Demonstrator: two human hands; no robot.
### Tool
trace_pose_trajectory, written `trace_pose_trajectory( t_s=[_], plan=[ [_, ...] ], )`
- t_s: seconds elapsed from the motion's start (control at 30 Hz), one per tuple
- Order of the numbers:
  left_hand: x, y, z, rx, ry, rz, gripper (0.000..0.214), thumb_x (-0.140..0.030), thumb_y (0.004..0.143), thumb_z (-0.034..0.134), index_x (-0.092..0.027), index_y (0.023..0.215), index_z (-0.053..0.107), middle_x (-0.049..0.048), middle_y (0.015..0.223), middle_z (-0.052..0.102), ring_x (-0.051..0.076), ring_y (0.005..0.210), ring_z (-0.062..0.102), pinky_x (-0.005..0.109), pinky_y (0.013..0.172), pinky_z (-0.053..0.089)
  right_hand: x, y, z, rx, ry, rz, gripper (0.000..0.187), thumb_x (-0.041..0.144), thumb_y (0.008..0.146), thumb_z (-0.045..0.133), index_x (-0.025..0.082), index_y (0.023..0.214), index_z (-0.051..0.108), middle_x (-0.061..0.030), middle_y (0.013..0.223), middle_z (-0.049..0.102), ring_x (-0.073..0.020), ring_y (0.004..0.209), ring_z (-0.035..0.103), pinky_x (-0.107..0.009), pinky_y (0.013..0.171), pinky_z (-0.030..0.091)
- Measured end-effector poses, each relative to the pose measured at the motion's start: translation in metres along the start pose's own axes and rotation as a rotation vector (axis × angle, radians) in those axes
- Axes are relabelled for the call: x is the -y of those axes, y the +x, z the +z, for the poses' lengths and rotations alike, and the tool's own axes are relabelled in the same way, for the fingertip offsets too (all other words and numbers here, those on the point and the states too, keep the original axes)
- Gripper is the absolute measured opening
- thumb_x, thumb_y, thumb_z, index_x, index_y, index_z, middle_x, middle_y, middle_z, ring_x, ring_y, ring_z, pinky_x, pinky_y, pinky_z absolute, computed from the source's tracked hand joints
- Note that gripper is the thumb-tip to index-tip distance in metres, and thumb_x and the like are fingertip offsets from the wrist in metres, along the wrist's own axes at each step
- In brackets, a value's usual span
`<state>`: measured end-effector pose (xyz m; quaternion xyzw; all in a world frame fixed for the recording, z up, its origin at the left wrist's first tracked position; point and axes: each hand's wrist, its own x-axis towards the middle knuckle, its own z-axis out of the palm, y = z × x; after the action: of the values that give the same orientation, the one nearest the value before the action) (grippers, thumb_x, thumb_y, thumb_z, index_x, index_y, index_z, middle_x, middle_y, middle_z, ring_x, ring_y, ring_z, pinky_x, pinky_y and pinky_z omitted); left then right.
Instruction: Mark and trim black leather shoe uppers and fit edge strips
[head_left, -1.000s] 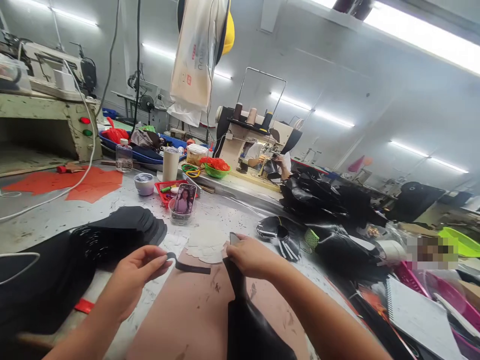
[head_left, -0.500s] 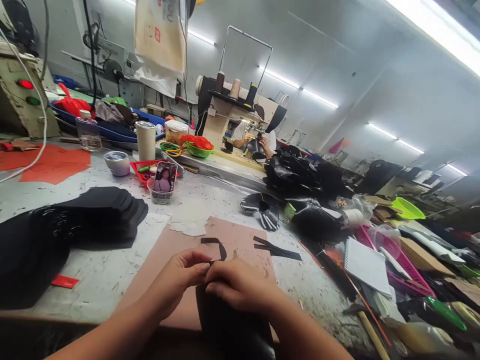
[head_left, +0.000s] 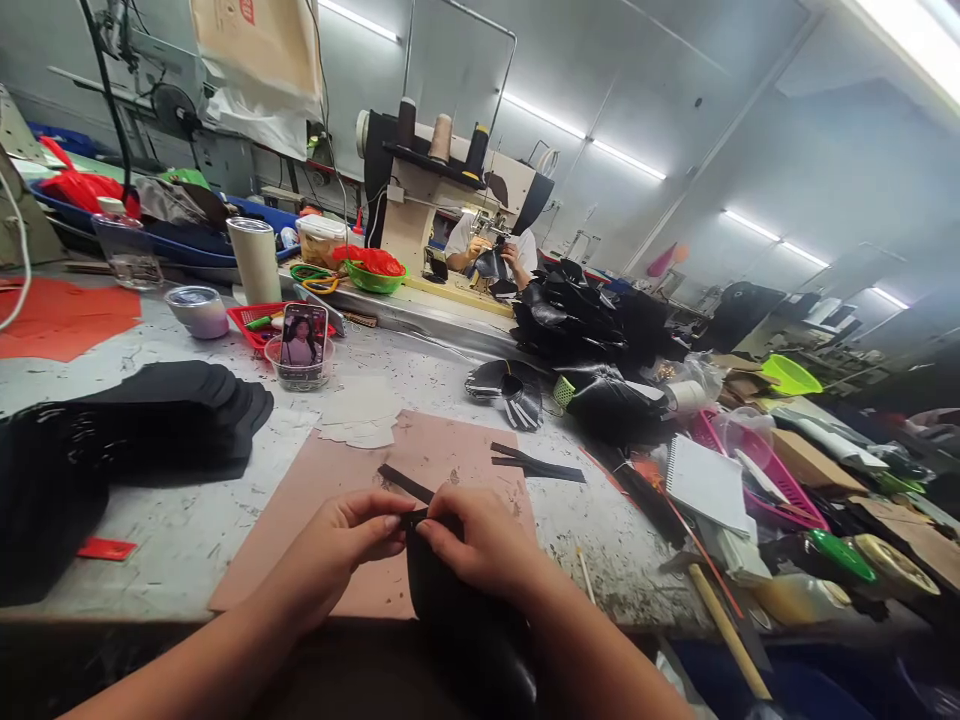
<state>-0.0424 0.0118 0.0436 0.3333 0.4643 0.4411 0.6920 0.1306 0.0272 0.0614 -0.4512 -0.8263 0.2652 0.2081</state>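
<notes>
My left hand [head_left: 341, 545] pinches the edge of a black leather piece [head_left: 469, 640] between thumb and fingers. Right beside it, my right hand [head_left: 480, 535] is closed on the same edge, thumb below. The leather hangs down over the table's front edge, its lower part dark and partly hidden by my right forearm. A narrow black strip [head_left: 405, 483] sticks out beyond my fingers; its near end is hidden by them. Under my hands lies a pinkish-brown sheet [head_left: 300, 520]. More black strips [head_left: 536, 465] rest at its right edge.
On the left stands a stack of black cut pieces [head_left: 187, 420]. A phone [head_left: 304, 335] leans in a clear tub behind the sheet. To the right are a notebook [head_left: 705, 480], a pink basket [head_left: 802, 505] and a wooden-handled hammer [head_left: 727, 630]. Across the table a co-worker [head_left: 525, 250] sits behind a sewing machine [head_left: 412, 205].
The view has shifted, so the table's things sit further left and higher. The strip, bent before, now lies straighter, pointing up-left. My fingers have moved slightly along the leather's edge.
</notes>
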Motion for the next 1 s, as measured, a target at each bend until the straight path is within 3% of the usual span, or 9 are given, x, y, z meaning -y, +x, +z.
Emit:
trace_pose_trajectory(
  t_s=[0.3,0.43,0.6,0.73,0.9,1.0],
  plan=[
    [0.003,0.001,-0.003,0.016,0.013,0.023,0.020,-0.028,0.052,0.075,-0.018,0.069,0.071,0.0037,0.074,0.069,0.018,0.075,0.060,0.028,0.071,0.049,0.002,0.001,-0.001,0.018,-0.032,0.031,0.010,0.027,0.078,0.053,0.018,0.075,0.057,0.0015,0.063,0.057,-0.0099,0.057,0.047,-0.021,0.054,0.032],
    [0.003,0.001,-0.002,0.034,0.122,0.084,0.019,-0.027,0.054,0.074,-0.018,0.070,0.070,0.0036,0.073,0.068,0.020,0.076,0.060,0.030,0.072,0.048,0.005,0.001,-0.003,0.042,-0.041,0.045,0.010,0.027,0.078,0.053,0.018,0.074,0.056,0.0014,0.064,0.056,-0.0100,0.057,0.047,-0.021,0.054,0.033],
    [0.002,0.000,0.002,-0.015,0.277,0.190,0.015,-0.029,0.054,0.073,-0.019,0.064,0.067,0.0013,0.066,0.066,0.019,0.071,0.058,0.030,0.069,0.047,0.007,-0.002,-0.004,0.064,-0.053,0.045,0.010,0.025,0.079,0.051,0.018,0.075,0.056,0.0008,0.066,0.058,-0.0106,0.060,0.049,-0.021,0.055,0.033],
    [0.005,-0.001,0.004,-0.047,0.275,0.210,0.012,-0.027,0.054,0.072,-0.019,0.061,0.065,0.0001,0.063,0.064,0.018,0.069,0.057,0.028,0.068,0.046,0.003,-0.002,-0.008,0.071,-0.064,-0.015,0.008,0.027,0.077,0.053,0.019,0.075,0.054,0.0012,0.068,0.056,-0.0114,0.064,0.050,-0.022,0.058,0.034],
    [0.005,0.000,0.002,-0.036,0.256,0.176,0.016,-0.025,0.056,0.068,-0.019,0.070,0.065,0.0005,0.073,0.064,0.019,0.078,0.057,0.030,0.076,0.044,-0.005,0.000,-0.017,0.066,0.077,-0.105,0.010,0.014,0.070,0.054,0.018,0.066,0.046,-0.0013,0.090,0.053,-0.0111,0.076,0.050,-0.022,0.067,0.038],
    [-0.004,0.002,0.002,0.047,0.353,0.101,0.023,-0.027,0.055,0.068,-0.018,0.075,0.065,0.0022,0.076,0.064,0.020,0.080,0.056,0.031,0.076,0.043,-0.006,-0.001,-0.020,0.104,0.145,-0.137,0.014,0.012,0.071,0.051,0.018,0.063,0.042,-0.0015,0.095,0.055,-0.0113,0.081,0.051,-0.022,0.072,0.038]
  ],
)
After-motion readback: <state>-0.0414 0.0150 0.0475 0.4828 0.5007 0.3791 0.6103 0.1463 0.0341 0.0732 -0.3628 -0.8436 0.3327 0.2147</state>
